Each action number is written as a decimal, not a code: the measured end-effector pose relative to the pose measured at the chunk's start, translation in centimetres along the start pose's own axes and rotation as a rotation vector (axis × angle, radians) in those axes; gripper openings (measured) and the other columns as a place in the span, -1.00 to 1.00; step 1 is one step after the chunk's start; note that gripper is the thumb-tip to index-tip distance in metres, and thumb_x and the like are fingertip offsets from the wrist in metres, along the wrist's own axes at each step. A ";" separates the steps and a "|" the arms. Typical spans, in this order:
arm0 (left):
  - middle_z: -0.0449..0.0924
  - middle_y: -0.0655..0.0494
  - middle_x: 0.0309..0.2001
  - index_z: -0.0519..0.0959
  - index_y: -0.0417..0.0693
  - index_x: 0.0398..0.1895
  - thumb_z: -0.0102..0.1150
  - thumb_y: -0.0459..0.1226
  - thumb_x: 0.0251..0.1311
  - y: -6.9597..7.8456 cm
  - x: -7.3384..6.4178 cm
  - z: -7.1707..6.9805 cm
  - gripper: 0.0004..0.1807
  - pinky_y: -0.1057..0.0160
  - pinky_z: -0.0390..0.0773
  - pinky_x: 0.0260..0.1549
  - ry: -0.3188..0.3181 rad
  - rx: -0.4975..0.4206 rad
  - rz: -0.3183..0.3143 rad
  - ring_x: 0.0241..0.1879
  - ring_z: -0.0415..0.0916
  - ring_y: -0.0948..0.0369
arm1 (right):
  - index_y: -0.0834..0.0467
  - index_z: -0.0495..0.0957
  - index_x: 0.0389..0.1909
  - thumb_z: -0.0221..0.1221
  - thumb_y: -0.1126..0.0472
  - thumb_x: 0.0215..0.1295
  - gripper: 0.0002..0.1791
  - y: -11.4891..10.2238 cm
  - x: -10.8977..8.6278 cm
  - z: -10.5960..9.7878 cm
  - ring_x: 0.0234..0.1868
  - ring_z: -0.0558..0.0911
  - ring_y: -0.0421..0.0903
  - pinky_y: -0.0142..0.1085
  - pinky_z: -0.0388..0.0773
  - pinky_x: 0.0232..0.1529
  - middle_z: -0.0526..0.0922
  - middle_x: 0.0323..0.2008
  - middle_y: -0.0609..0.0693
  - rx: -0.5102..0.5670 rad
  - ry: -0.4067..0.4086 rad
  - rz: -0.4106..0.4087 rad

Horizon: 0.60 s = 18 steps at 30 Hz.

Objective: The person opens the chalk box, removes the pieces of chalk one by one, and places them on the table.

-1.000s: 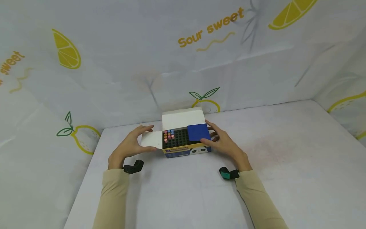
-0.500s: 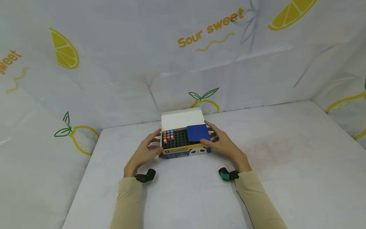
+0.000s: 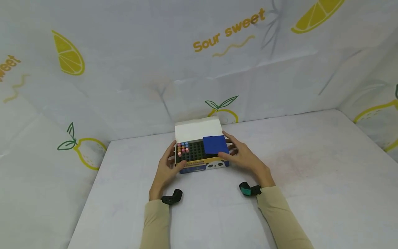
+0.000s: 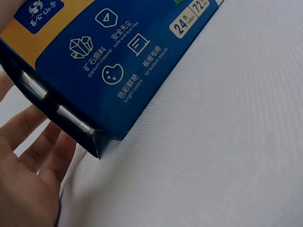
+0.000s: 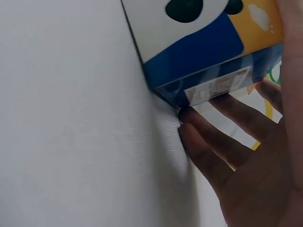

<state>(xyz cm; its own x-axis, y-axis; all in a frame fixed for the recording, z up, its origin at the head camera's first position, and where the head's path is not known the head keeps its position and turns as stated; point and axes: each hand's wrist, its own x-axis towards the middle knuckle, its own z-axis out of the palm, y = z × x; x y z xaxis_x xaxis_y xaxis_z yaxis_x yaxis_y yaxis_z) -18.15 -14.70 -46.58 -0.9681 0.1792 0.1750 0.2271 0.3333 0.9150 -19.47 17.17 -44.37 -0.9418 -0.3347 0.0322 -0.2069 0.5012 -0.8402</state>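
A blue and yellow chalk box (image 3: 193,168) with a panda face stands on the table, its white lid (image 3: 199,129) raised at the back. Several coloured chalk sticks (image 3: 187,150) fill the left part of its dark holder. A blue end flap (image 3: 215,144) covers the right part. My left hand (image 3: 164,174) grips the left end, thumb at the front face and fingers around the side. At the other end, my right hand (image 3: 244,157) holds the box, thumb by the blue flap's front edge. In the right wrist view its fingers (image 5: 227,142) touch the side panel.
The box sits on a white cloth-covered table (image 3: 205,214), close to the white backdrop (image 3: 140,103) printed with lemons. Dark wrist cameras (image 3: 172,197) are worn on both wrists, low over the table.
My left hand has moved right, from the white left flap lying outward to the box's left end, and that flap has swung up off its outward position. My right hand has stayed in place.
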 end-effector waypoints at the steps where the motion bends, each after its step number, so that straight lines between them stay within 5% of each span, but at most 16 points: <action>1: 0.30 -0.10 0.46 0.15 0.33 0.61 0.40 -0.21 0.23 0.0 -0.1 0.0 -0.07 -0.14 0.45 0.28 0.002 0.004 -0.002 0.27 0.36 -0.01 | -0.11 -0.09 0.67 0.29 -0.12 0.37 0.01 -0.2 0.0 -0.1 0.18 0.61 0.15 0.02 0.61 0.18 0.44 0.38 0.28 -0.011 -0.008 0.001; 7: 0.33 -0.08 0.46 0.15 0.36 0.61 0.41 -0.18 0.23 -0.1 0.0 -0.1 -0.08 -0.15 0.44 0.34 0.004 0.034 0.000 0.28 0.37 0.02 | -0.01 -0.07 0.67 0.31 -0.08 0.35 0.02 -0.7 0.0 -0.6 0.28 0.53 0.24 0.10 0.57 0.21 0.31 0.48 0.29 -0.051 0.002 -0.045; 13: 0.36 -0.06 0.41 0.18 0.41 0.59 0.43 -0.18 0.20 -0.1 -0.1 -0.3 -0.08 -0.14 0.44 0.34 0.014 0.018 -0.009 0.26 0.39 0.02 | 0.01 0.18 0.60 0.40 -0.06 0.21 -0.02 -2.3 0.5 -1.0 0.48 0.26 0.25 0.28 0.38 0.36 0.16 0.53 0.19 -0.162 0.078 -0.132; 18: 0.38 -0.07 0.40 0.17 0.39 0.60 0.42 -0.20 0.21 -0.2 0.1 -0.1 -0.07 -0.12 0.45 0.33 0.005 0.008 0.001 0.25 0.39 0.04 | -0.04 0.34 0.52 0.41 -0.17 0.14 -0.09 -4.6 1.9 -1.5 0.54 0.10 0.19 0.36 0.27 0.40 0.18 0.54 0.10 -0.298 -0.006 -0.168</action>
<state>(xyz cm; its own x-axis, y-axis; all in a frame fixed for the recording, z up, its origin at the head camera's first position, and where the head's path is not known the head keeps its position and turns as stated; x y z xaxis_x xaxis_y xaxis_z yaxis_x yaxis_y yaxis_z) -18.28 -14.90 -46.74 -0.9686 0.1743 0.1775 0.2284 0.3404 0.9121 -20.68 15.46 -39.61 -0.8865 -0.4369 0.1525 -0.4282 0.6497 -0.6281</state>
